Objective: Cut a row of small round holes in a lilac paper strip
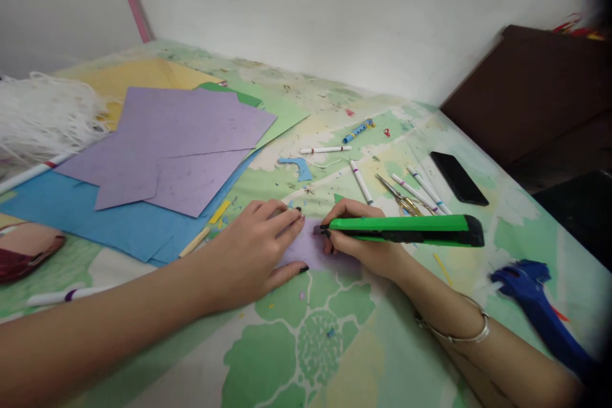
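Observation:
A small purple sheet (306, 250) lies on the flowered tablecloth, partly under both hands. My left hand (262, 245) rests flat on its left side, with the thumb and fingers apart. In my right hand (358, 236) is a green and black cutter (406, 228), held like a pen with its tip down at the sheet. The tip itself is too dark and small to make out clearly.
Purple sheets (182, 134) and blue sheets (109, 223) lie left, beside white yarn (43, 115). Scissors (404, 201), white markers (361, 182) and a black phone (459, 177) are right. A blue glue gun (535, 299) lies near the right edge.

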`<state>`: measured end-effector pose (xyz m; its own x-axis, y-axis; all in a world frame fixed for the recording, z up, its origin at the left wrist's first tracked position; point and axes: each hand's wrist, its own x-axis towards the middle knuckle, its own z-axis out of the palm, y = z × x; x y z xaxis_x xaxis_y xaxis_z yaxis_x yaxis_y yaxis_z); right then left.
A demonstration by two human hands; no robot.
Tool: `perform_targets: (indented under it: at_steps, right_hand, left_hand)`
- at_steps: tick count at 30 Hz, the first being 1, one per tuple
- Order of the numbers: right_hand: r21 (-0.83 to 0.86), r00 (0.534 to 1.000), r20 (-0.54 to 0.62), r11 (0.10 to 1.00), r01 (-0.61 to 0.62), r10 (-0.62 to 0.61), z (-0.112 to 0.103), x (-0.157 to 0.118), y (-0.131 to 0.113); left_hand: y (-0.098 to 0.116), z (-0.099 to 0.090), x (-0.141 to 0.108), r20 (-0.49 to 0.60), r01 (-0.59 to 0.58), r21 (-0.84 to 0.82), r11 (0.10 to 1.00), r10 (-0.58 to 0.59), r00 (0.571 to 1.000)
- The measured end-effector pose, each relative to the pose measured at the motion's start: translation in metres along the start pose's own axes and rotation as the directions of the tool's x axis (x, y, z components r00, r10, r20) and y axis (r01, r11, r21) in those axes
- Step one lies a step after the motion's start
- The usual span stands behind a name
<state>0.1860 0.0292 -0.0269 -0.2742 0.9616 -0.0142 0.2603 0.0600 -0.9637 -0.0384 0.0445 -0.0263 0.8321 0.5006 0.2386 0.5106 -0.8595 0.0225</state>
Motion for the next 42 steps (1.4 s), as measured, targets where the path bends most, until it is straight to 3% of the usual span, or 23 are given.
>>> perform_targets:
  at_steps: [8,14,19,26,42]
  right_hand:
    - [-0.27,0.991,-0.09,0.961,0.067,-0.095,0.003,-0.008,-0.001]
    - [-0.17,0.997,-0.037,0.983,0.066,-0.074,-0.001,-0.006,0.0]
    - [-0.216,0.994,0.002,0.97,0.109,-0.111,-0.005,-0.006,0.002]
    - [0.002,0.997,0.017,0.997,0.073,-0.073,-0.002,-0.007,0.003]
    - [-0.064,0.999,-0.02,0.997,0.037,-0.038,0.0,-0.006,0.001]
  left_hand:
    - [0.002,0.0,0.0,0.039,0.064,-0.056,0.996,-0.062,0.997]
    - [-0.007,0.0,0.005,0.051,0.108,-0.176,0.978,-0.101,0.994]
    - [-0.008,0.0,0.006,0.075,0.082,-0.185,0.979,-0.069,0.995]
    - [-0.011,0.002,0.005,0.047,0.038,-0.156,0.987,-0.031,0.998]
    - [-0.011,0.002,0.006,0.067,0.053,-0.161,0.986,-0.042,0.997]
